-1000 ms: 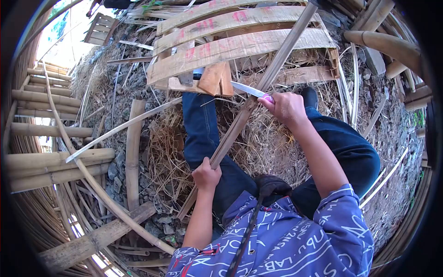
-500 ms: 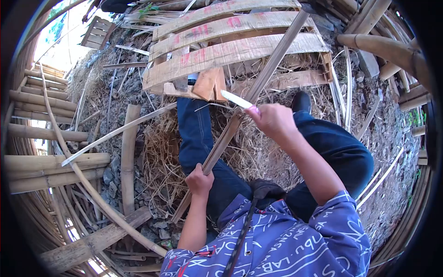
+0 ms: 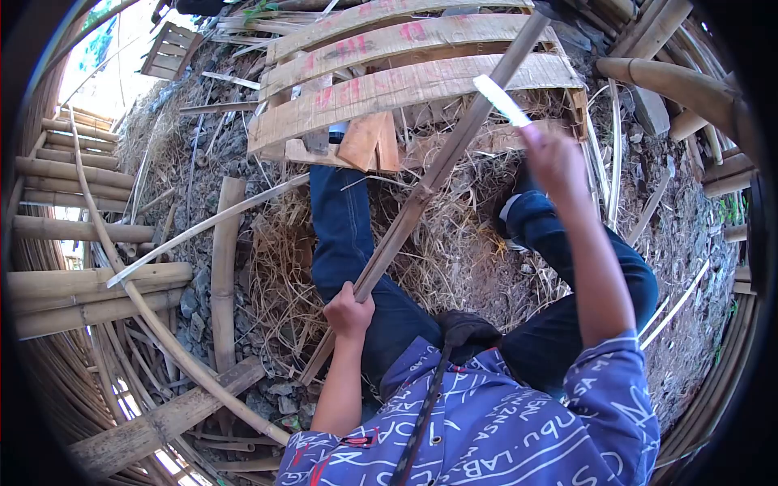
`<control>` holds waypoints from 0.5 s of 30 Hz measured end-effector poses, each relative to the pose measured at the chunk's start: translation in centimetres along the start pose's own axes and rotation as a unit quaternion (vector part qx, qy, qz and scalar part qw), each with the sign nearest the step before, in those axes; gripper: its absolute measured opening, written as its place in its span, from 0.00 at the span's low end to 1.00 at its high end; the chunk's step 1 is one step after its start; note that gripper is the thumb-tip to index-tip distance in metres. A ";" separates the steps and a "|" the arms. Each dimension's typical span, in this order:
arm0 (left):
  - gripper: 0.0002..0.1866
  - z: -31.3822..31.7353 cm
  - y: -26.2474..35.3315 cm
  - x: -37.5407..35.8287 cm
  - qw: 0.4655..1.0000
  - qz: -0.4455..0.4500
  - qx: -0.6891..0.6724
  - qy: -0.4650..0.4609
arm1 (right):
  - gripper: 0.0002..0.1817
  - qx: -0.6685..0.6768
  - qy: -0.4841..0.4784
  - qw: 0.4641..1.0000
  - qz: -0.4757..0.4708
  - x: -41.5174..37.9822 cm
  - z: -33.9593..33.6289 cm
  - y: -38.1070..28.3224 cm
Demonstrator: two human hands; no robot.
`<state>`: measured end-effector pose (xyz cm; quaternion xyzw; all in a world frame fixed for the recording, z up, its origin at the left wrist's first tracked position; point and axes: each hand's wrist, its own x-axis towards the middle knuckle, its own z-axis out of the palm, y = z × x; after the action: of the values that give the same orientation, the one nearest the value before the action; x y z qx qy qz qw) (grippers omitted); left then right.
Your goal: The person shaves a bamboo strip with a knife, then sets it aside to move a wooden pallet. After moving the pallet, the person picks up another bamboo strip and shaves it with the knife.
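Observation:
A long split bamboo pole (image 3: 423, 192) slants across the middle, its far end over the wooden pallet (image 3: 365, 99) and its near end down beside my left thigh. My left hand (image 3: 349, 314) is wrapped round its lower part. In my right hand (image 3: 559, 166), smeared by motion, is a knife with a pale blade (image 3: 501, 100) and a pinkish handle. The blade points up and left, overlapping the upper part of the pole in this view. A small brown wood block (image 3: 365, 144) sits at the pallet's near edge, left of the pole.
Straw and shavings (image 3: 284, 267) cover the ground between and beside my legs. A thin strip (image 3: 219, 219) and an upright bamboo piece (image 3: 227, 275) lie to the left. Stacked bamboo poles (image 3: 89, 283) line the left side, and thick poles (image 3: 673, 81) jut in from the right.
My right hand with the knife has swung up and right, away from the pole's middle. The leg on the right has shifted slightly. My left hand keeps its hold.

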<state>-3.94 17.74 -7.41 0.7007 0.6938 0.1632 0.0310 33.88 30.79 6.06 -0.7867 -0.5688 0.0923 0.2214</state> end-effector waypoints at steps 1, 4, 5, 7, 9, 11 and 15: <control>0.10 0.0 0.0 0.0 1.000 -0.002 -0.008 -0.003 | 0.33 -0.037 -0.045 0.998 -0.001 -1.5 1.2 -1.6; 0.09 -0.2 -0.4 0.0 1.000 0.009 -0.010 -0.021 | 0.32 0.022 -0.128 0.981 -0.144 -5.7 4.7 -4.5; 0.09 -0.2 -0.5 0.0 1.000 0.014 -0.006 -0.021 | 0.32 -0.012 -0.116 0.979 -0.170 -6.2 5.9 -4.5; 0.09 -0.3 -0.6 -0.1 0.999 0.020 -0.012 -0.031 | 0.33 -0.024 -0.068 0.976 -0.203 -5.9 7.6 -3.2; 0.09 -0.3 -0.4 0.1 0.999 0.022 -0.008 -0.031 | 0.34 -0.028 -0.052 0.976 -0.211 -5.4 7.8 -2.7; 0.09 -0.3 -0.2 0.0 0.999 0.021 -0.008 -0.031 | 0.34 -0.036 -0.038 0.974 -0.219 -5.1 7.7 -2.5; 0.09 -0.5 0.0 -0.1 0.999 0.013 -0.005 -0.031 | 0.29 -0.084 -0.085 0.972 -0.204 -4.4 7.9 -2.2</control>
<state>-4.04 17.59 -6.98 0.7141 0.6827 0.1453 0.0539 27.43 29.18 -0.43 -0.6587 -0.7401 0.0638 0.1196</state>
